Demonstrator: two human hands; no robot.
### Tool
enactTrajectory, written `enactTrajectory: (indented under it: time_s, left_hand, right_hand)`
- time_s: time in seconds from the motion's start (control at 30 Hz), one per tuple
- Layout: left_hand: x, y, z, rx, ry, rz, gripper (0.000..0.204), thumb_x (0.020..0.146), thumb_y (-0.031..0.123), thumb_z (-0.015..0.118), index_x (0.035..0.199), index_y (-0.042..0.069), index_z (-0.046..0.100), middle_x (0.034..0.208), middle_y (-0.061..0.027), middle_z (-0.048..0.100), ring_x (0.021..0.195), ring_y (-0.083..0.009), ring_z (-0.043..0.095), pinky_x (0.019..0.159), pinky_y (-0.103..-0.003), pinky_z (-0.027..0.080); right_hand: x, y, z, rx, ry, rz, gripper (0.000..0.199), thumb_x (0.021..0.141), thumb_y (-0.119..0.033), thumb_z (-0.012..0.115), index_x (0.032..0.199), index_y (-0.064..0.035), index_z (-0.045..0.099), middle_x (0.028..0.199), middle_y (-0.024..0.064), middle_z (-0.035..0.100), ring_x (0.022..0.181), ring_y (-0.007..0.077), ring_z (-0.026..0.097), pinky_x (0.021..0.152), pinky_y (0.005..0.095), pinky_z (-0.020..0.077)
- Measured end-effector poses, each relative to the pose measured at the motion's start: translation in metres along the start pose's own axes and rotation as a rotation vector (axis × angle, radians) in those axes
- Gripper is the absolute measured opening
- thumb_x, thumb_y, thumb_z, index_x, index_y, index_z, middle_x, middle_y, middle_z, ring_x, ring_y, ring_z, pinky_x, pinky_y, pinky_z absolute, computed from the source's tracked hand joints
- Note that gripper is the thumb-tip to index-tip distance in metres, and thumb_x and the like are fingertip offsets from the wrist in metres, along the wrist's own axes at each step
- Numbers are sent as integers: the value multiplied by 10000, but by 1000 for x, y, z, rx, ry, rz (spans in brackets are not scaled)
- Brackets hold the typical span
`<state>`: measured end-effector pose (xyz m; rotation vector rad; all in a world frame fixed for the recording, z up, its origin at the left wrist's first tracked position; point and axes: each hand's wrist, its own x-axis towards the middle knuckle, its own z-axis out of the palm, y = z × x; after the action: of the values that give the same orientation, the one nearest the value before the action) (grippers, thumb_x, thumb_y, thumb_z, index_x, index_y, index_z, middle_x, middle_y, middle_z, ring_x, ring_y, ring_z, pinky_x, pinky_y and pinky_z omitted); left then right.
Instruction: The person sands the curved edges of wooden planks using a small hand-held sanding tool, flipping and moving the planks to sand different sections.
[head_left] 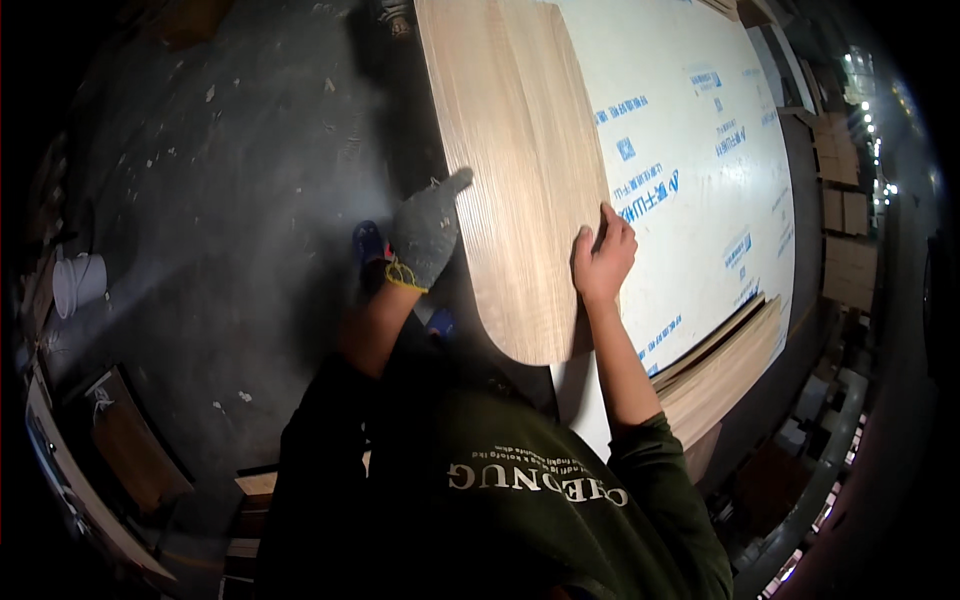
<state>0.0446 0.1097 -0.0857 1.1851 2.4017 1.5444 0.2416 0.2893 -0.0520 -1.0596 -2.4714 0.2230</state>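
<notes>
A long wood-grain board (520, 170) with a rounded near end lies lengthwise in front of me, its near end jutting toward my body. My left hand (425, 235), in a grey work glove with a yellow cuff, holds the board's left edge. Its thumb rests at the top of that edge, and the other fingers are mostly hidden. On the opposite edge, nearer the rounded end, my bare right hand (605, 258) is closed round the board's side, thumb toward the wood. Beneath and to the right of the board spreads a white sheet (700, 150) with blue print.
Several wood-grain panels (725, 370) are stacked at the sheet's near right corner. A white bucket (80, 284) stands on the dark floor (240, 200) at the left. Brown boxes or panels (850, 270) line the right side. A brown panel (140, 440) leans at lower left.
</notes>
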Motion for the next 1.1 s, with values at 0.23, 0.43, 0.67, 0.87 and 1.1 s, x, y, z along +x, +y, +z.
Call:
enactTrajectory:
  time_s: [0.23, 0.43, 0.67, 0.87, 1.1]
  left_hand:
    - [-131, 86, -2, 355, -196, 11, 302, 902, 84, 485, 1154, 114, 650, 911, -88, 685, 836, -263, 661, 717, -390, 519]
    - [-171, 98, -19, -80, -1027, 114, 496, 924, 162, 460, 1417, 215, 448, 909, -88, 640, 785, -304, 628, 703, -430, 485]
    - [-101, 66, -104, 72, -705, -313, 448, 867, 260, 544, 1204, -30, 597, 1113, -241, 653, 889, -422, 637, 762, -490, 509]
    - [-51, 6, -144, -129, -623, -499, 483, 839, 257, 556, 1229, -26, 591, 1174, -212, 641, 938, -366, 641, 792, -449, 510]
    - [6, -20, -147, -112, -756, -519, 482, 847, 269, 564, 1225, -27, 593, 1158, -189, 650, 942, -331, 640, 790, -427, 510]
  right_hand:
    - [5, 9, 5, -37, 49, 47, 476, 824, -289, 611, 1274, -140, 567, 1176, 159, 562, 1060, 345, 526, 912, 449, 420]
    - [-11, -25, 8, -157, -253, -84, 917, 783, -553, 654, 1476, -55, 317, 1550, 226, 220, 1448, 396, 160, 1112, 651, 120]
    - [-51, -118, 42, -346, -462, -153, 790, 856, -257, 576, 1531, -115, 192, 1593, 191, 94, 1448, 442, 120, 972, 796, 204]
    - [-17, -137, -39, -162, -722, -234, 667, 906, -110, 459, 1512, -46, 186, 1591, 189, 104, 1457, 398, 150, 1027, 677, 322]
    - [42, -50, -200, -35, -621, 255, 496, 856, -119, 499, 1351, -83, 482, 1166, 229, 623, 1046, 381, 618, 895, 458, 490]
